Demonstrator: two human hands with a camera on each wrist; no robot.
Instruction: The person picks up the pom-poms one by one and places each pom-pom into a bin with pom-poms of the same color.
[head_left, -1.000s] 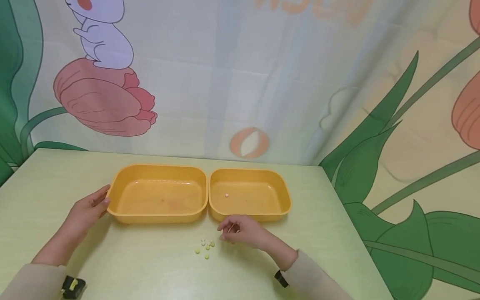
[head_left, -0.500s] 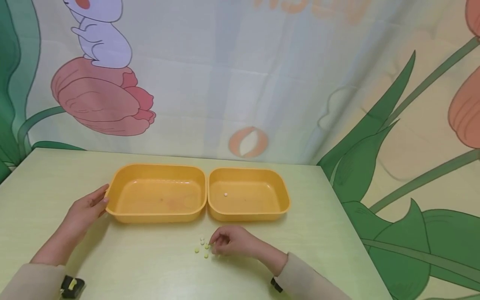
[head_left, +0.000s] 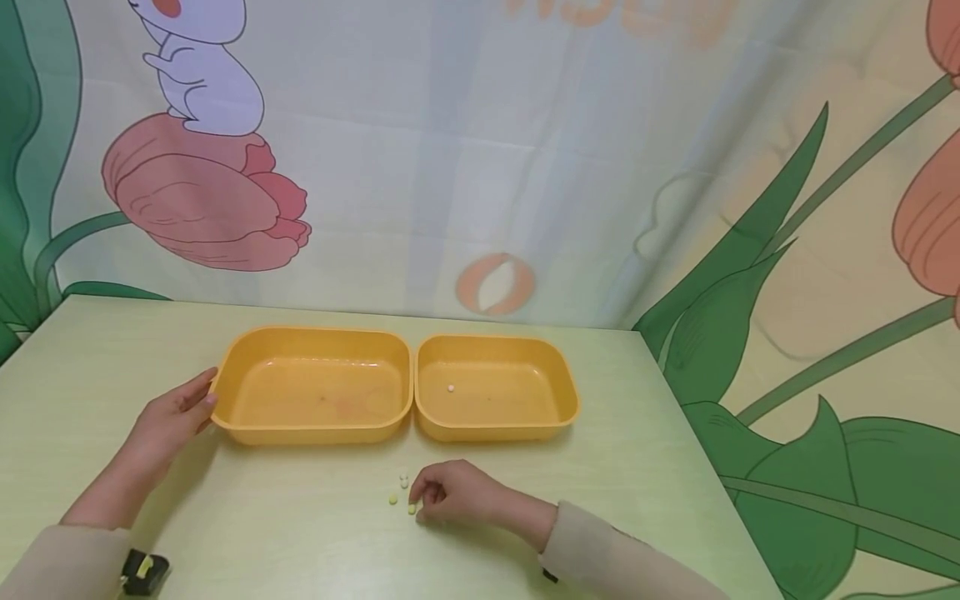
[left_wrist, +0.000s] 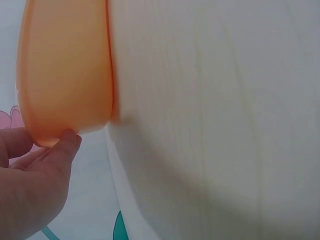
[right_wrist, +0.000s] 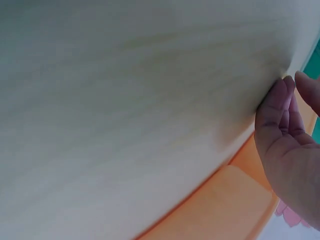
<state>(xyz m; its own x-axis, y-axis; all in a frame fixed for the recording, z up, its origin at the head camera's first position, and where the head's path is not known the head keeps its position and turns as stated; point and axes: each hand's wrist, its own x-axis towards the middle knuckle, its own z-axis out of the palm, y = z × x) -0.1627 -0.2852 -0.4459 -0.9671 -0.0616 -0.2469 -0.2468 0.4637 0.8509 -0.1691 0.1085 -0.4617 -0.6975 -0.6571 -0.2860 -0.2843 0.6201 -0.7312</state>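
We see two yellow trays side by side, the larger tray (head_left: 322, 436) and the smaller tray (head_left: 498, 434), long axes running left to right. We count four tiny beads (head_left: 393, 500) on the table (head_left: 300, 517) and a pale bead (head_left: 451, 389) inside the smaller tray. The left hand (head_left: 168, 423) grips the larger tray's end; the right hand (head_left: 459, 493) curls over one bead, its pinch and palm hidden from us.
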